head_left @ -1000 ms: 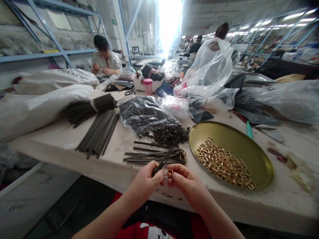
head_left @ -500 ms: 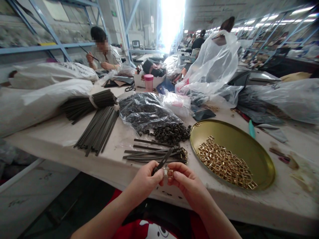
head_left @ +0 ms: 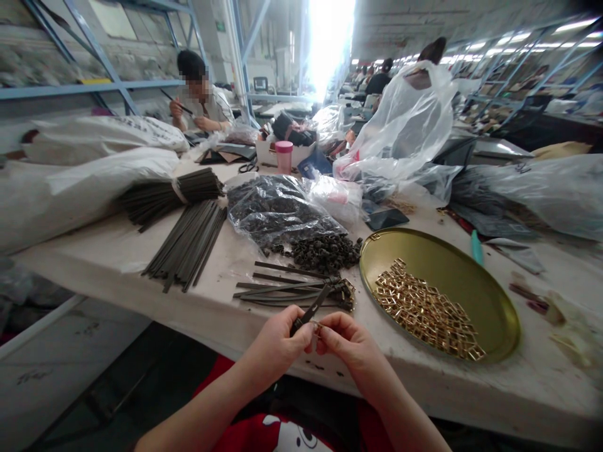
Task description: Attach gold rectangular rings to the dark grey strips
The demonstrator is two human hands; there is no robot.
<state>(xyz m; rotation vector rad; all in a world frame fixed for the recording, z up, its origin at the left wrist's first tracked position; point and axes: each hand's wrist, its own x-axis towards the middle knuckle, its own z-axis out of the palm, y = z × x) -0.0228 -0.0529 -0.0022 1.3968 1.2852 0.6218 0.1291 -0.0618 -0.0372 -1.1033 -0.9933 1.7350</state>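
Note:
My left hand (head_left: 286,333) is closed around a dark strap (head_left: 311,309), whose end sticks up past the fingers. Pinched in my right hand (head_left: 346,339) is a small gold buckle (head_left: 317,326), held against the left fingertips. My fingers cover most of the buckle and the lower part of the strap. Just beyond the hands lie several dark straps with gold buckles (head_left: 292,292). A gold-coloured round tray (head_left: 490,295) to the right holds a heap of loose gold buckles (head_left: 424,311).
Small black loops (head_left: 325,251) spill from a clear plastic bag (head_left: 282,210). Dark strap bundles (head_left: 188,245) lie at the left beside white sacks (head_left: 94,182). Farther back stand a pink-lidded jar (head_left: 284,157) and a large plastic bag (head_left: 400,119). A co-worker (head_left: 200,94) sits across the table.
My right hand has shifted slightly left against my left hand, and the buckle has turned so it shows less of its face. The view has moved a little.

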